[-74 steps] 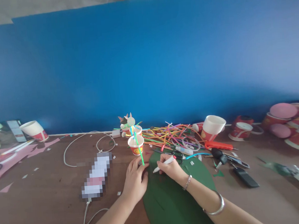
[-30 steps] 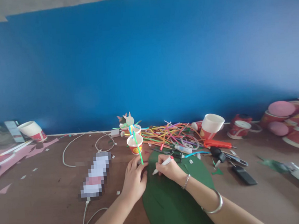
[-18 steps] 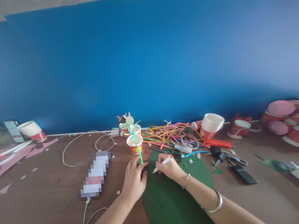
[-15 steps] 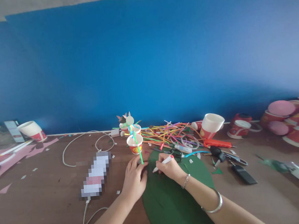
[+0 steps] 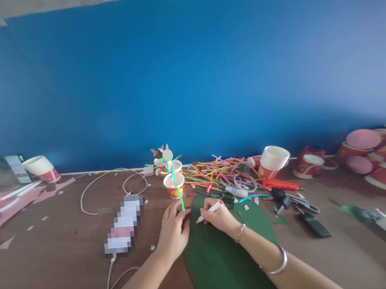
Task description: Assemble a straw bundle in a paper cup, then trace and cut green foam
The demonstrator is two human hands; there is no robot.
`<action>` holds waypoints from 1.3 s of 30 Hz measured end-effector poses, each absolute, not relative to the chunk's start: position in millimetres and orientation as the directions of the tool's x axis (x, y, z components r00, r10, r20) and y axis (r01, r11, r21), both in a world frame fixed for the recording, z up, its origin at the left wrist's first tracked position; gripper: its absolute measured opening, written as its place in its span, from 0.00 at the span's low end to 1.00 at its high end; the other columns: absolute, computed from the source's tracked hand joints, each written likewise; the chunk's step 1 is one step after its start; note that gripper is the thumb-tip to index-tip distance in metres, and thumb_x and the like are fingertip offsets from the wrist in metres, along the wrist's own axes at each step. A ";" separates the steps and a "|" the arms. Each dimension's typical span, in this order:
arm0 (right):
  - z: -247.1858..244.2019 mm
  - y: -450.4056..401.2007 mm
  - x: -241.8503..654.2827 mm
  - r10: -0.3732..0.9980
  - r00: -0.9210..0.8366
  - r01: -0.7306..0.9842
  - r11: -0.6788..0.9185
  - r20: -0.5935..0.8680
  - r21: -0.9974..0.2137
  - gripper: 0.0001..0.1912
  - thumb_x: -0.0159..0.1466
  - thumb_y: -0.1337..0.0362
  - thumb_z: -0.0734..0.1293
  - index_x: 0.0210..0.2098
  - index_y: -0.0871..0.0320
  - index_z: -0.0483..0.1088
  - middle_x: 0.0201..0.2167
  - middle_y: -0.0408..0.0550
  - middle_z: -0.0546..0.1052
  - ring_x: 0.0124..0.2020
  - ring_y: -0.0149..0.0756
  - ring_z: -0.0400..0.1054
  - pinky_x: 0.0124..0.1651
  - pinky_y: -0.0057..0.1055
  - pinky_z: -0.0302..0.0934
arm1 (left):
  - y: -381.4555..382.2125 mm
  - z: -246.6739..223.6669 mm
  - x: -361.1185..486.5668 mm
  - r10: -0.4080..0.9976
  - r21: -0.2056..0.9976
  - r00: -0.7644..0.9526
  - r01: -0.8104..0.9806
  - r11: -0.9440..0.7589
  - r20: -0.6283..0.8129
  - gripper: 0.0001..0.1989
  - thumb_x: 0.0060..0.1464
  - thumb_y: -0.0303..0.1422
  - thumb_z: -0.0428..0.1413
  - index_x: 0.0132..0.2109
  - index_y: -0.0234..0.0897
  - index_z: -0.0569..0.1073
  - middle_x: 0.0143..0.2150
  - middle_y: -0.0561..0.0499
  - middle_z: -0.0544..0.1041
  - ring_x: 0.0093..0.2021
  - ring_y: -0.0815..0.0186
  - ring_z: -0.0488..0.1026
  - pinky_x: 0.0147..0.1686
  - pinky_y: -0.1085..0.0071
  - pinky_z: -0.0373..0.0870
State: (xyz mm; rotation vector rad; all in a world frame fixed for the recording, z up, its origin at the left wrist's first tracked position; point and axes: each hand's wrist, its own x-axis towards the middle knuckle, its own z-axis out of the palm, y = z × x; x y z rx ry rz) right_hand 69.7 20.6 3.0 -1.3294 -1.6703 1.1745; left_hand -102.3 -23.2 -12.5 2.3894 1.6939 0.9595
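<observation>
My right hand (image 5: 220, 217) grips a white marker (image 5: 212, 207) with a red end. Its tip points down and left, close to the left part of a large green paper sheet (image 5: 235, 257); whether it touches cannot be made out. My left hand (image 5: 173, 230) rests at the sheet's left edge, thumb apart from the fingers. A green straw (image 5: 180, 199) slants down from a paper cup (image 5: 174, 187) to my left index finger, and I cannot tell whether the finger touches it. Behind that cup stand more cups with paper animal figures (image 5: 167, 154).
A phone (image 5: 124, 225) on a cable lies left. Beyond the sheet are many coloured straws (image 5: 215, 171), a glue tube (image 5: 236, 191) and an upright paper cup (image 5: 273, 161). A red-handled screwdriver (image 5: 283, 184) and keys (image 5: 282, 198) lie right. A blue wall (image 5: 187, 73) backs the table.
The marker's tip has shifted very slightly left with my right hand. My left hand and the green sheet look the same.
</observation>
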 end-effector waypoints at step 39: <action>1.1 21.2 69.9 0.973 -0.231 0.341 0.063 -0.018 -0.938 0.10 0.52 0.65 0.62 0.18 0.56 0.56 0.11 0.38 0.69 0.13 0.26 0.61 0.15 0.20 0.49 | -22.5 -13.2 -102.9 0.858 0.389 0.191 0.830 -0.401 0.477 0.17 0.50 0.22 0.51 0.46 0.43 0.73 0.54 0.46 0.68 0.56 0.55 0.63 0.53 0.53 0.65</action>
